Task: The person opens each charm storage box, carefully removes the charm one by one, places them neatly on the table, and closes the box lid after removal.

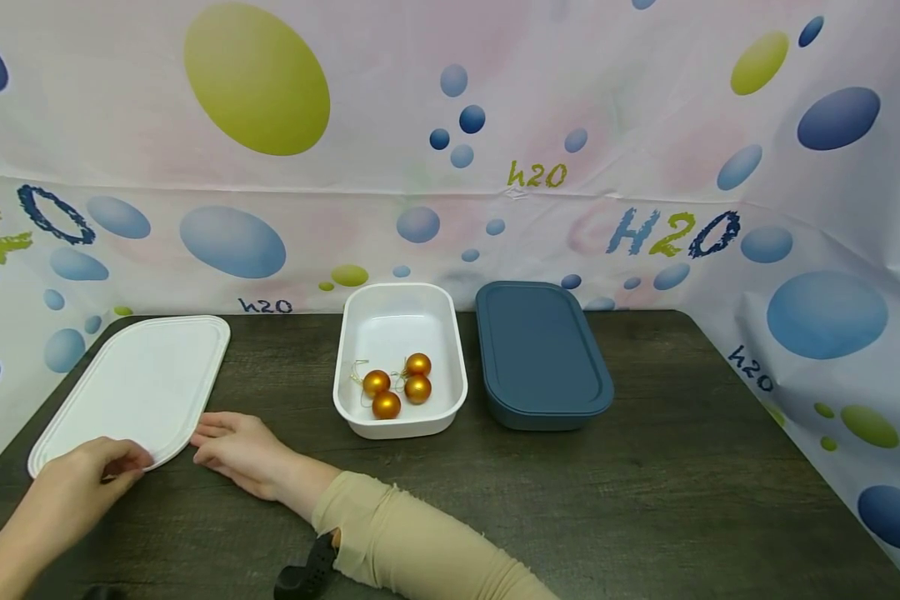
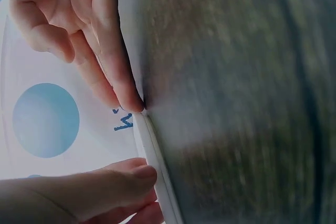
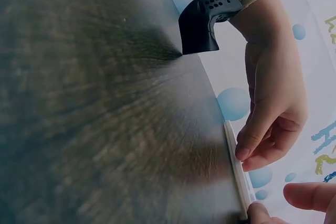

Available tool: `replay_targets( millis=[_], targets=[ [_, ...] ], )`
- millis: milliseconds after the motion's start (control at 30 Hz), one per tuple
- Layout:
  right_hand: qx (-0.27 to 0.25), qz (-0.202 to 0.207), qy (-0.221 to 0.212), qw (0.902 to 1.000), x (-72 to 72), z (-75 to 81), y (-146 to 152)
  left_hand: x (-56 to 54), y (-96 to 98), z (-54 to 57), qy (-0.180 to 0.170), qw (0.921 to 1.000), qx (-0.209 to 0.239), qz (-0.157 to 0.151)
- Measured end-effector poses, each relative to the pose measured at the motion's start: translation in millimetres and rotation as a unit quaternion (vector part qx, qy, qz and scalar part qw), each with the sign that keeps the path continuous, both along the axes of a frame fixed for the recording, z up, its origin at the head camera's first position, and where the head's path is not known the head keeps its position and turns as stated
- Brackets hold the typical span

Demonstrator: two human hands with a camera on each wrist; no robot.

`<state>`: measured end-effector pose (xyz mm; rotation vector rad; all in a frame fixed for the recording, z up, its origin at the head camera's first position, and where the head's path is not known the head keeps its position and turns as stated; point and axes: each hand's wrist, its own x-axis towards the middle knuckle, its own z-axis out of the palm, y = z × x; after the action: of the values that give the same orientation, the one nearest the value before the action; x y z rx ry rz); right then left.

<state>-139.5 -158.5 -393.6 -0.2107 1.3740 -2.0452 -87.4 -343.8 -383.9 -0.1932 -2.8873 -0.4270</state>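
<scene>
A flat white lid (image 1: 138, 387) with a raised rim lies on the left of the table. My left hand (image 1: 82, 492) is at its near edge, thumb and curled fingers pinching the rim. In the left wrist view the thumb and fingertips of that hand meet the lid's edge (image 2: 165, 192). My right hand (image 1: 247, 454) is at the lid's near right corner, palm turned inward, fingers fairly straight. Its fingertips touch the lid's edge in the left wrist view. In the right wrist view only part of the right hand (image 3: 310, 198) shows at the lower right.
A white container (image 1: 397, 317) without a cover stands at the middle back, holding several golden Christmas baubles (image 1: 386, 406). Beside it on the right is a container with a dark blue lid (image 1: 543, 346). A patterned sheet (image 1: 390, 100) hangs behind the dark table (image 1: 682, 467).
</scene>
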Motion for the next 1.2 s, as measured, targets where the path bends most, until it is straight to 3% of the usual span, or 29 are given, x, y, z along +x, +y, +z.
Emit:
replay_targets(
  millis=[200,433,667,1200],
  targets=[
    [0.020,0.006,0.042,0.9989,-1.4,2.2,5,0.6,7.1,5.5,-0.004,0.9997,0.021,0.010],
    [0.048,0.005,0.118,0.9918,-0.9,16.4,21,3.5,30.5,11.5,0.041,0.9974,0.058,0.011],
    [0.073,0.024,0.179,0.9808,-1.0,31.1,46,5.8,64.0,16.9,0.087,0.9892,0.118,0.005],
    [0.031,0.052,0.289,0.9554,-0.3,61.2,104,8.2,125.3,27.0,0.134,0.9697,0.203,-0.018]
  ],
)
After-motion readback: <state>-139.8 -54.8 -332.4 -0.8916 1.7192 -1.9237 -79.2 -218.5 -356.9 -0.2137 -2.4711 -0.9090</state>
